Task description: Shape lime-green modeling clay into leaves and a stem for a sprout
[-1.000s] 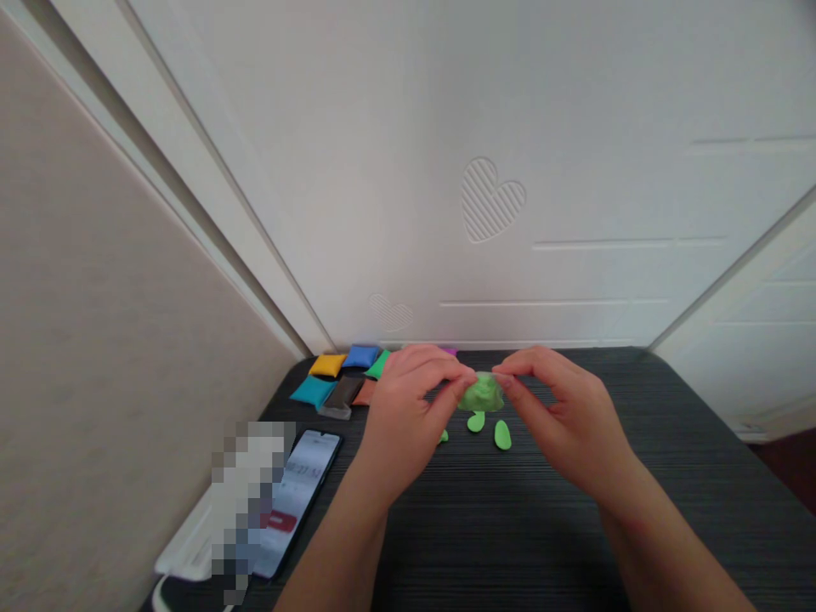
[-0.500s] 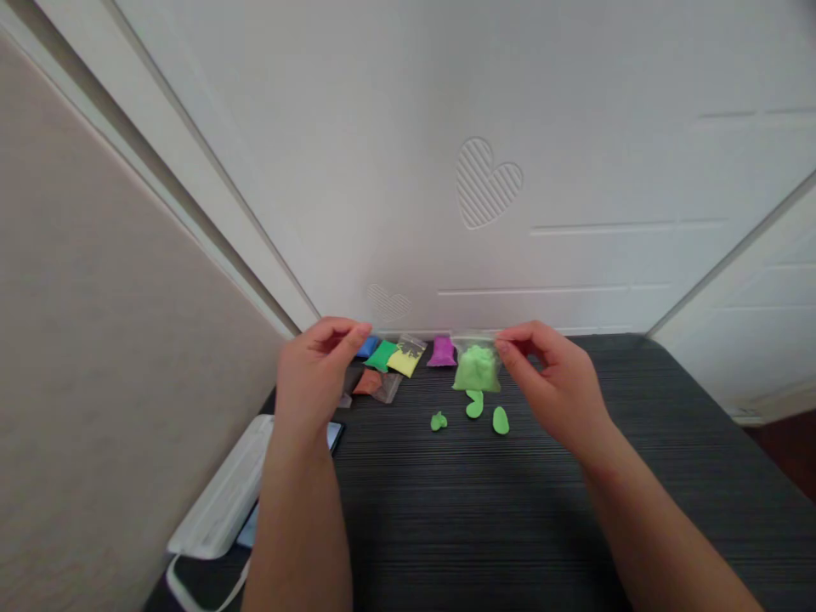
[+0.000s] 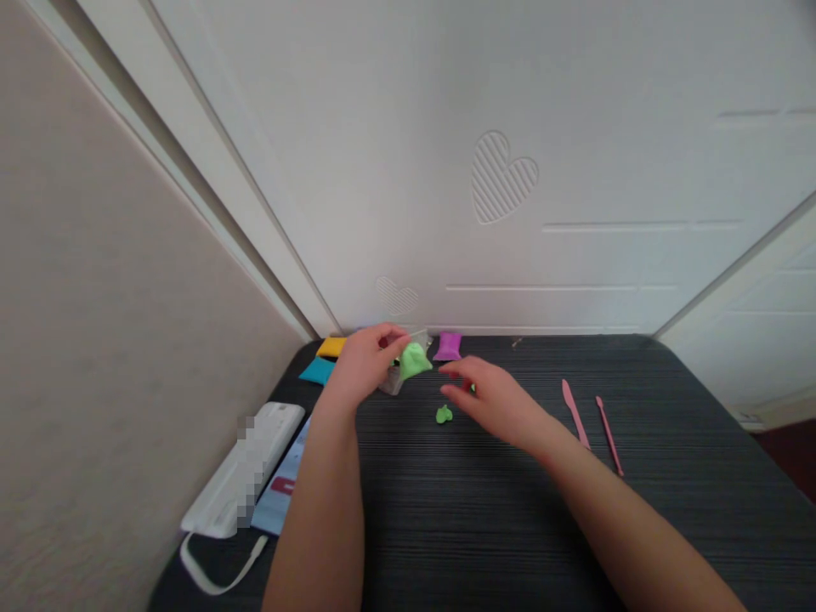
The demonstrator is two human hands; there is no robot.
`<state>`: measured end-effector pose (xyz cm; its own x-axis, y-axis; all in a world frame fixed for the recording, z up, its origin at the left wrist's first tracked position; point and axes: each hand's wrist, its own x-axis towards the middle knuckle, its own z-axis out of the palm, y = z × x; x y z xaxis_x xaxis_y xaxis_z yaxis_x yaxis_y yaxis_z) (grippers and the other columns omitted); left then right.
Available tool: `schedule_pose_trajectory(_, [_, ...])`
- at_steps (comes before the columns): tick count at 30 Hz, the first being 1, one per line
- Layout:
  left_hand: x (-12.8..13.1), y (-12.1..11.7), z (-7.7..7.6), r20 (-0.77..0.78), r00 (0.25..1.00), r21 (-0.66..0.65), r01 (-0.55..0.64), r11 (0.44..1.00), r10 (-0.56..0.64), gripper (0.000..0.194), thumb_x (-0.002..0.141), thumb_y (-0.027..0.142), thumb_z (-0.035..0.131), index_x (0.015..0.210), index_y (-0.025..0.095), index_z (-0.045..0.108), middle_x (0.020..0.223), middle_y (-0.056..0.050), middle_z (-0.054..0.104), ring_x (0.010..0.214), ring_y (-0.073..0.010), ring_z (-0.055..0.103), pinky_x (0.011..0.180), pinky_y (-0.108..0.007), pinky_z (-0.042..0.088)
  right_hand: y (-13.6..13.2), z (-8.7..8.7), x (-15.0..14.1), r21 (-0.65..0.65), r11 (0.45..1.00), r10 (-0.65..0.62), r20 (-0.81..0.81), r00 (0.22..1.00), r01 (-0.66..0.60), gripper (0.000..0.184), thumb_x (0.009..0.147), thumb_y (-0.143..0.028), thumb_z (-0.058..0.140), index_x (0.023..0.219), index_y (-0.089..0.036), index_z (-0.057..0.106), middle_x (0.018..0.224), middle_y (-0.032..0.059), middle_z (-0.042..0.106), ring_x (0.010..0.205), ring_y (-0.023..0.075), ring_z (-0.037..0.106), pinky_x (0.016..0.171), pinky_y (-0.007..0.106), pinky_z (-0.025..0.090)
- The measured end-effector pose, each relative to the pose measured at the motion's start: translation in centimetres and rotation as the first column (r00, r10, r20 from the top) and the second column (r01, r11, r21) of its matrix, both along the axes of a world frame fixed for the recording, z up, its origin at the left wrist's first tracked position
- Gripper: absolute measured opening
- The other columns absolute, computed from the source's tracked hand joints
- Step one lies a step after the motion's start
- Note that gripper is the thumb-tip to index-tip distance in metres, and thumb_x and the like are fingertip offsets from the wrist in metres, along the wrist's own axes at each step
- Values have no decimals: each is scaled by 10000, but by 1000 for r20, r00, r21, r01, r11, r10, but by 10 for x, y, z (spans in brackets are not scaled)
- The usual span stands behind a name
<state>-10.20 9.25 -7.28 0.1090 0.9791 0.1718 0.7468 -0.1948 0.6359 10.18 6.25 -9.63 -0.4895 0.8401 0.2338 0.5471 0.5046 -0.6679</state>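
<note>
Between thumb and fingers, my left hand [image 3: 371,357] pinches the top edge of a clear bag of light green modelling clay [image 3: 414,361] above the back of the table. My right hand [image 3: 488,393] is just to the right of the bag, its thumb and fingers apart and nothing between them. Below and between the hands lies a small light green clay piece [image 3: 444,414]. Another bit of green clay shows behind my right fingers, mostly covered. A purple clay packet [image 3: 449,346] rests near the back edge.
An orange-yellow packet [image 3: 331,347] and a teal packet [image 3: 317,371] lie left of my left hand. A white power bank [image 3: 280,425] with a cable and a phone [image 3: 274,501] are at the left. Two pink modelling tools, a knife [image 3: 575,412] and a thin stick [image 3: 610,435], lie right.
The green clay bag has gone from my right hand to my left and moved left. My right hand has opened and shifted left, uncovering the pink tools.
</note>
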Motion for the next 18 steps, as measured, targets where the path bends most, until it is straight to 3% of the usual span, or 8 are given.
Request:
schedule_pose_trajectory(4, [-16,24,-44,-138,976,-61,-179,982,170,207,757,325,481,745,170,619,673,-20,627,629,-156,561,571,-241,399,-12,-32,-24,-54,998,11,439,899,15,296,781,-384,519,988,-182,583,937,93,586,797,226,590,692,348,448])
schedule_pose_trajectory(7, [-20,33,-63,-158,957,-54,-255,965,244,194,725,297,516,818,163,621,743,-50,639,647,-170,567,588,-257,403,-18,-51,-39,-23,999,-14,479,877,29,209,807,-270,483,936,-137,578,943,132,567,814,243,584,680,350,451])
schedule_pose_trajectory(11, [-23,34,-61,-139,936,8,-326,945,324,312,755,363,479,977,168,582,879,-85,630,769,-206,571,686,-299,406,-16,-57,-44,-16,999,45,412,910,-42,197,833,-166,411,886,-127,596,894,125,588,843,219,575,742,324,443])
schedule_pose_trajectory(15, [-21,30,-48,-73,943,37,-322,946,324,348,779,415,439,976,167,583,862,-81,630,772,-207,566,708,-310,408,-11,-47,-39,-6,993,110,308,945,-114,280,834,-97,376,1030,-151,568,984,85,614,957,164,550,846,261,405])
schedule_pose_trajectory(18, [-15,27,-37,2,958,40,-286,957,286,360,786,424,432,958,151,594,838,-78,635,756,-191,569,697,-297,421,-5,-35,-31,-16,993,115,108,987,-114,327,835,-80,355,1090,-171,538,1062,70,605,998,145,536,879,270,385])
